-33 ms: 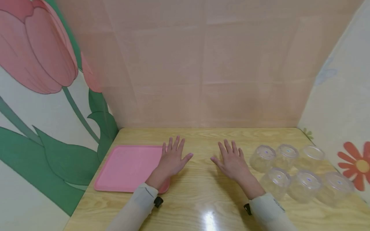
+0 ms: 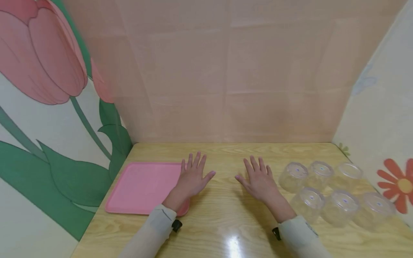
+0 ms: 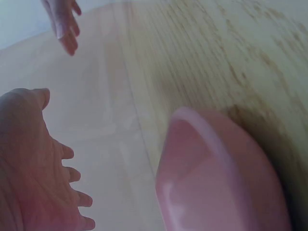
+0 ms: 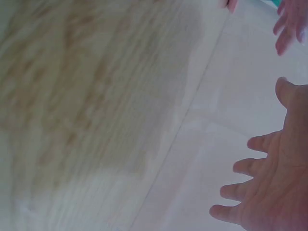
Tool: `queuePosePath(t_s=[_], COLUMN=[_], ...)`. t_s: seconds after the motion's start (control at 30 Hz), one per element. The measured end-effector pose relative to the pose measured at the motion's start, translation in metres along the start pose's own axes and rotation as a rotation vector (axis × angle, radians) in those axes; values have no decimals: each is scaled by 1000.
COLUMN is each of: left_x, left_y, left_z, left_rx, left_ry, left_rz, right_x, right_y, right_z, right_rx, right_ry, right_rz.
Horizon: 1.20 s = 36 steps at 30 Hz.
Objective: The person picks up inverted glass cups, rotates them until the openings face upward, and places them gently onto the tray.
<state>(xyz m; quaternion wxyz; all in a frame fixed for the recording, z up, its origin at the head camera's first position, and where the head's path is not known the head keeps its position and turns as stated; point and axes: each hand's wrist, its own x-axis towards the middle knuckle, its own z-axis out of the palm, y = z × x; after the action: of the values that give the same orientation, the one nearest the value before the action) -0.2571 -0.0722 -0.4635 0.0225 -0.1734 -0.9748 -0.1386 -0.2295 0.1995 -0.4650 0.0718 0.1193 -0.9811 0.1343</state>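
Note:
Palm down, my left hand (image 2: 192, 178) hovers over the right edge of a pink tray (image 2: 145, 188), its fingers straight and spread. The tray lies flat on the left of the table, and its raised rim (image 3: 211, 139) shows below the hand in the left wrist view. My right hand (image 2: 260, 181) is also held above the wood with spread fingers and nothing in it. Several clear plastic cups stand upside down in two rows on the right; the front-left cup (image 2: 308, 204) and the back-left cup (image 2: 293, 177) are closest to the right hand, apart from it.
The wood-grain table (image 2: 222, 215) ends at a pinkish cloth backdrop (image 2: 226, 89). A wall with painted tulips (image 2: 48, 53) rises on the left, and one with a red flower (image 2: 400, 184) on the right. Black straps sit at both sleeve cuffs.

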Motion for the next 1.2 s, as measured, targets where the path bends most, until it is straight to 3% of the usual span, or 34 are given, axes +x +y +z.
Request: queuePosePath(t_s=[0.53,0.93,1.2], left_x=[-4,-20,-29], left_y=[3,-1,-6], left_z=[-11,-23,-27], left_rx=[21,43,61], left_ry=[-2,7,-3], left_rz=[26,89,99], right_x=[-1,-14,-24], right_y=[-5,-8,0], right_z=[-13,-33,-45], right_rx=[-14,4,-4], right_ry=[29,-1,-31], right_rz=[-14,-48,-54])
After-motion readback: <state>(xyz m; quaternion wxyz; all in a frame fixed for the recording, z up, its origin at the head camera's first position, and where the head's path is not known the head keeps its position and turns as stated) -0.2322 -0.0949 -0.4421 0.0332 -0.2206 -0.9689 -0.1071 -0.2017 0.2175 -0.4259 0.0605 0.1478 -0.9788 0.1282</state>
